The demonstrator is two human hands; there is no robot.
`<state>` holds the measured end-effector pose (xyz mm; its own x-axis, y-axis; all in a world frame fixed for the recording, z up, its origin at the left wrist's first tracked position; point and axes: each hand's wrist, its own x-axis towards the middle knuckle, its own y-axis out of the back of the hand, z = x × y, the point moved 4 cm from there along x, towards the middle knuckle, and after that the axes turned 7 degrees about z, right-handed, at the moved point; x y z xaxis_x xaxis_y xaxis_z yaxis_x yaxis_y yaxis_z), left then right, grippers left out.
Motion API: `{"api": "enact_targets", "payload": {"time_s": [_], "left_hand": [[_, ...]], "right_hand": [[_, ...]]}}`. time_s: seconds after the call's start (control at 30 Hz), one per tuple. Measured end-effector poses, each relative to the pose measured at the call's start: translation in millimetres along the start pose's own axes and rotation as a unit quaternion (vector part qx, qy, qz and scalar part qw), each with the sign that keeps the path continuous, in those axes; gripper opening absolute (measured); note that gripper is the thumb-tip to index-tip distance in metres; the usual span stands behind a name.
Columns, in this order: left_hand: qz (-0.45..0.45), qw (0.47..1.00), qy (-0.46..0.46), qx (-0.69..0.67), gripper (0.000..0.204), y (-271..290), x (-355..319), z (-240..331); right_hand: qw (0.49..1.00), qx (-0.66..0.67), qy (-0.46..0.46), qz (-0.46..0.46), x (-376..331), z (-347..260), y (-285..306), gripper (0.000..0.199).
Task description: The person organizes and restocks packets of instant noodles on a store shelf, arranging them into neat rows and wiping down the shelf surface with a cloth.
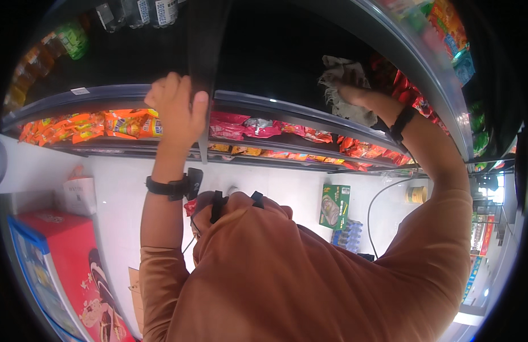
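Cloth of crumpled grey fabric with frayed edges (348,73) is seen on a long, dark shelf board (269,57), toward its right end, with its lower part draped at the shelf's front edge. It is partly covered by the right hand (356,95), which is laid against it; the fingertips are hidden, so whether the fabric is pinched or only pressed cannot be told. Just right of the cloth, shiny red snack packets (405,90) are stacked.

The left hand (183,111) is placed at the same front edge, just beside a dark upright metal post (204,62); its fingers are loosely bent and its thumb is held apart from them. Whether the edge is touched cannot be told. A black wristband is worn on each arm.

On the level below, bright orange snack bags (84,126) are lined up left of the post and glossy pink packets (229,126) right of it. Clear plastic bottles with pale labels (141,12) are stood at the upper left.
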<state>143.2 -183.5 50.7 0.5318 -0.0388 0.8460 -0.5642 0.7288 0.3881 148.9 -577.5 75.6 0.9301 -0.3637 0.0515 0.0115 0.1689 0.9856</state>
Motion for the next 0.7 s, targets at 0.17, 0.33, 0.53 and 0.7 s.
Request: {"api": "enact_targets", "payload": {"time_s": [0.17,0.33,0.53,0.7], "left_hand": [[-0.036,0.999,-0.009,-0.008,0.038,12.2,-0.4,3.7],[-0.076,0.996,-0.032,-0.046,0.036,11.6,5.8,3.9],[-0.120,0.991,-0.054,-0.016,0.031,13.7,7.7,1.1],[-0.136,0.988,-0.069,0.020,0.032,16.1,5.2,-0.8]], "right_hand": [[0.983,-0.049,0.104,-0.146,-31.1,-112.3,20.1,0.071],[0.961,0.054,0.253,-0.100,-4.6,-203.9,15.7,0.072],[0.885,-0.047,0.462,0.021,-29.0,-283.4,33.1,0.069],[0.883,-0.022,0.468,-0.008,-37.5,-247.4,17.5,0.068]]}}
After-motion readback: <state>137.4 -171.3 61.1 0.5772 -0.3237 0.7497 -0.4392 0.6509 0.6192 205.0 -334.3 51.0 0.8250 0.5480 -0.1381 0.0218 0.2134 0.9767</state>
